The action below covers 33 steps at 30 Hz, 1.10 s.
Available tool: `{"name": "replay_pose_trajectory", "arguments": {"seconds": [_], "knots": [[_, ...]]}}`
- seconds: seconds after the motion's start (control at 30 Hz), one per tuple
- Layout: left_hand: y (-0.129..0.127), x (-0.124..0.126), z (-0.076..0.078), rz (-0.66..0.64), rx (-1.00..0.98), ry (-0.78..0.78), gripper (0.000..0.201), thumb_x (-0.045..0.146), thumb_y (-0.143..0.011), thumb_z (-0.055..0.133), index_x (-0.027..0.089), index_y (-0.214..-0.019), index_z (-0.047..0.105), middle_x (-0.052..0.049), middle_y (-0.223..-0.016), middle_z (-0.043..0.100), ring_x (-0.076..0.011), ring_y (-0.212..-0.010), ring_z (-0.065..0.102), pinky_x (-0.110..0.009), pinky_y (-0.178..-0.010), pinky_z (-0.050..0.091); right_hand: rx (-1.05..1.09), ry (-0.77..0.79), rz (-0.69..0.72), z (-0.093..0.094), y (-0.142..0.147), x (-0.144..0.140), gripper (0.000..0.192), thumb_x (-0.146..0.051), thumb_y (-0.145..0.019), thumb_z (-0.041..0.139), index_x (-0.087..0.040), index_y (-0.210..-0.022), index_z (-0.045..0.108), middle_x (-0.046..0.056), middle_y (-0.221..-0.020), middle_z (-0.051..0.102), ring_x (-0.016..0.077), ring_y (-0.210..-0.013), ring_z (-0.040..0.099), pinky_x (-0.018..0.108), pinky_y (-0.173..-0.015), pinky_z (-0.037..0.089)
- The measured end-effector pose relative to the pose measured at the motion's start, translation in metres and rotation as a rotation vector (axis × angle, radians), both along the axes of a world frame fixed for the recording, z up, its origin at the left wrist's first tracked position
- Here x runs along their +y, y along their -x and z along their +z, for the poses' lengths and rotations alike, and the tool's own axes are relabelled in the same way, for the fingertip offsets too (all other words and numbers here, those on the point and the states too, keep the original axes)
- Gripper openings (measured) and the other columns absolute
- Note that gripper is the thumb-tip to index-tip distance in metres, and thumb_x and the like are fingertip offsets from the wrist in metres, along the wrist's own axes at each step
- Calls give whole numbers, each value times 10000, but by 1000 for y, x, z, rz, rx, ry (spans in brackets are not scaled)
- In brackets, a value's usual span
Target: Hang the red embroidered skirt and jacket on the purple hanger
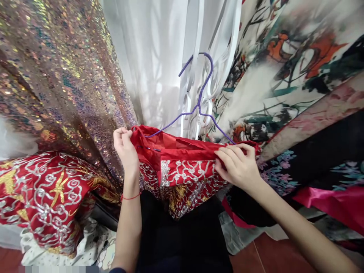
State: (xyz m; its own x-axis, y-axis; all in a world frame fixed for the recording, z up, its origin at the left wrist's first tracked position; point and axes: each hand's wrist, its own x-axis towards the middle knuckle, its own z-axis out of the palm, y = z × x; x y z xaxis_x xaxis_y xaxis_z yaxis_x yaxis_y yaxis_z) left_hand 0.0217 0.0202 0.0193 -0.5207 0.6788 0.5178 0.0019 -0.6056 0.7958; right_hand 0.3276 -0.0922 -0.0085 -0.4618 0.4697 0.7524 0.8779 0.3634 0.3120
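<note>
A red skirt (187, 172) with silver and gold embroidery hangs by its waistband from a purple wire hanger (182, 115). The hanger's hook goes over a bar of the white metal rack (196, 34). At the waistband's left end, my left hand (124, 142) pinches the red cloth between thumb and fingers. My right hand (237, 165) grips the top edge toward the right end, fingers over the band and thumb in front. The hanger's lower corners are partly hidden inside the skirt.
Gold sequined fabric (65, 68) hangs at left, above another red embroidered garment (51, 197). A white cloth with ink-style floral print (284, 68) hangs at right. Below it are black floral fabric (307, 167) and bright pink satin (335, 206). Reddish tiles (264, 252) cover the floor.
</note>
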Motion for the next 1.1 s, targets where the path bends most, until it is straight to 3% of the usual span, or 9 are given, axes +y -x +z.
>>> {"name": "replay_pose_trajectory", "arguments": {"seconds": [0.2, 0.37, 0.47, 0.57, 0.67, 0.73, 0.83, 0.97, 1.1], "knots": [[18, -7, -5, -9, 151, 115, 381, 344, -705, 757, 214, -900, 457, 69, -714, 490, -63, -580, 458, -196, -571, 377, 27, 147, 61, 3, 31, 6, 427, -458, -938, 585, -148, -1232, 577, 110, -978, 734, 256, -840, 595, 426, -842, 373], [21, -12, -9, 118, 325, 137, 224, 280, -744, 711, 197, -825, 520, 61, -711, 542, -83, -624, 479, -217, -628, 398, -32, 337, 69, 8, 79, 15, 198, -330, -940, 617, -160, -1039, 640, 97, -915, 700, 248, -849, 586, 383, -814, 352], [25, -15, -12, 101, 381, 132, 219, 299, -796, 672, 199, -716, 494, 73, -625, 460, -85, -573, 402, -226, -585, 350, -117, 352, 117, 14, 103, 23, 64, -205, -909, 594, -172, -935, 643, 107, -957, 683, 242, -856, 582, 353, -765, 347], [30, -15, -12, 113, 407, 82, 290, 291, -815, 658, 205, -638, 445, 66, -604, 378, -100, -585, 386, -237, -611, 372, -45, 356, 212, 21, 117, 27, 101, -207, -913, 555, -175, -968, 634, 85, -932, 691, 220, -818, 586, 333, -752, 362], [33, -14, -7, 162, 471, -9, 146, 243, -796, 666, 192, -716, 554, 21, -746, 519, -136, -762, 529, -265, -786, 451, -32, 463, 235, 23, 130, 24, 135, -248, -958, 546, -156, -1010, 629, 58, -838, 705, 188, -724, 599, 319, -707, 367], [32, -13, -3, 88, 501, -14, 83, 243, -820, 643, 187, -781, 597, 12, -784, 555, -135, -773, 545, -255, -780, 456, -146, 517, 295, 20, 136, 21, 102, -228, -968, 558, -167, -967, 639, 32, -755, 697, 164, -646, 591, 312, -657, 354], [30, -15, 1, -29, 527, 12, 194, 264, -864, 613, 186, -705, 534, 51, -649, 437, -94, -598, 421, -216, -615, 382, -236, 359, 494, 12, 136, 19, 146, -140, -963, 533, -215, -939, 656, -4, -691, 672, 131, -591, 562, 300, -611, 353], [28, -20, 0, 24, 534, 4, 250, 265, -868, 635, 178, -667, 514, 61, -622, 403, -81, -575, 390, -201, -592, 364, -19, 4, 676, 0, 125, 16, 209, -121, -928, 576, -311, -906, 661, -38, -718, 668, 113, -572, 520, 275, -515, 329], [28, -18, -1, 28, 483, 52, 229, 355, -851, 683, 160, -738, 644, 35, -651, 553, -108, -647, 517, -210, -661, 446, -180, 7, 913, -13, 121, 1, 215, -145, -896, 635, -342, -972, 673, -31, -828, 675, 112, -683, 573, 243, -555, 417]]}}
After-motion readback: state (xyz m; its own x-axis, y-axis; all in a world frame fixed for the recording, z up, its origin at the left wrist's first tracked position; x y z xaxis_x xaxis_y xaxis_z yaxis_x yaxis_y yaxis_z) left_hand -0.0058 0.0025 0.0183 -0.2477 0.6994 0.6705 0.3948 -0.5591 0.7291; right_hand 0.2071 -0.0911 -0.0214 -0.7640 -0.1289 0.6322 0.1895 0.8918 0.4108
